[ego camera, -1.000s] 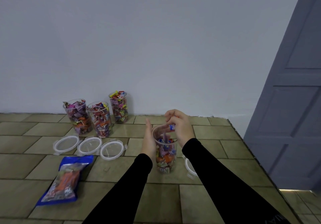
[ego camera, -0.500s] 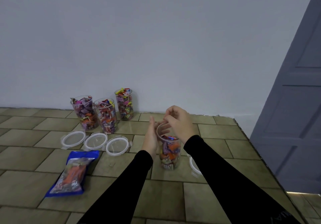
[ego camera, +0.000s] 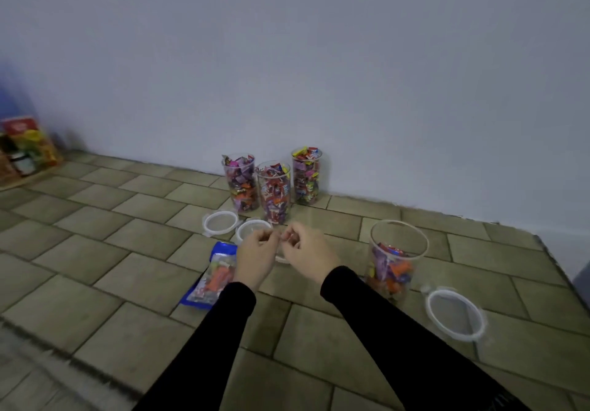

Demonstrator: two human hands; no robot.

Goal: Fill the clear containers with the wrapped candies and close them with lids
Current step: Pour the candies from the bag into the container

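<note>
Your left hand (ego camera: 255, 259) and right hand (ego camera: 309, 256) are both bare: no gloves, rings, watch or bands show on either. Each arm wears a plain black long sleeve. Your left sleeve (ego camera: 210, 340) ends in a snug cuff right at the wrist, and your right sleeve (ego camera: 392, 331) does the same. The fabric looks matte and smooth, with no stripes or pattern along the forearms. Near the bottom right edge, the right sleeve carries a small patch of pale marking, too blurred and cropped to read.
</note>
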